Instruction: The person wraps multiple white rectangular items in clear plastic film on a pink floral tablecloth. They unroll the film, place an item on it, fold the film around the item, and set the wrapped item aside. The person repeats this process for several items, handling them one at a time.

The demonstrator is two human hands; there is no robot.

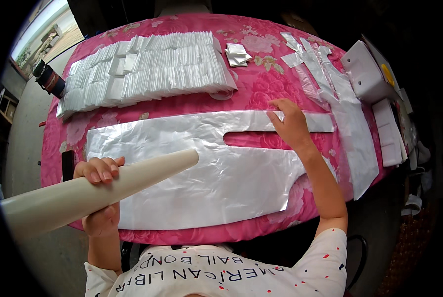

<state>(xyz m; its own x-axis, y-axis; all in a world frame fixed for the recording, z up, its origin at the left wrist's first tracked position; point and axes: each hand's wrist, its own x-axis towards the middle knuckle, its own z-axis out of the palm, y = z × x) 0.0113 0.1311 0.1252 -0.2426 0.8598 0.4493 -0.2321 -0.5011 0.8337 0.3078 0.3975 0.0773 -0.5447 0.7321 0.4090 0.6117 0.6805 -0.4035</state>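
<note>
My left hand point(100, 173) is wrapped round a long pale cream tube point(132, 180), which slants up to the right above the table. Beneath the tube lies a flat, shiny white plastic sheet point(216, 183) with a long round-ended slot and a curved cutout on its right side. My right hand point(289, 121) is over the sheet's upper strip, thumb and fingers apart with nothing seen between them. Whether it touches the film I cannot tell. Farther right, more white plastic film point(352, 128) lies in loose strips, partly hanging over the table's edge.
Rows of folded white plastic packets point(152, 69) fill the far left of the pink flowered tablecloth point(271, 89). A small packet stack point(237, 53) sits beside them. A dark bottle point(49, 79) and a phone point(68, 165) stand at the left edge. White boxes point(365, 69) crowd the right.
</note>
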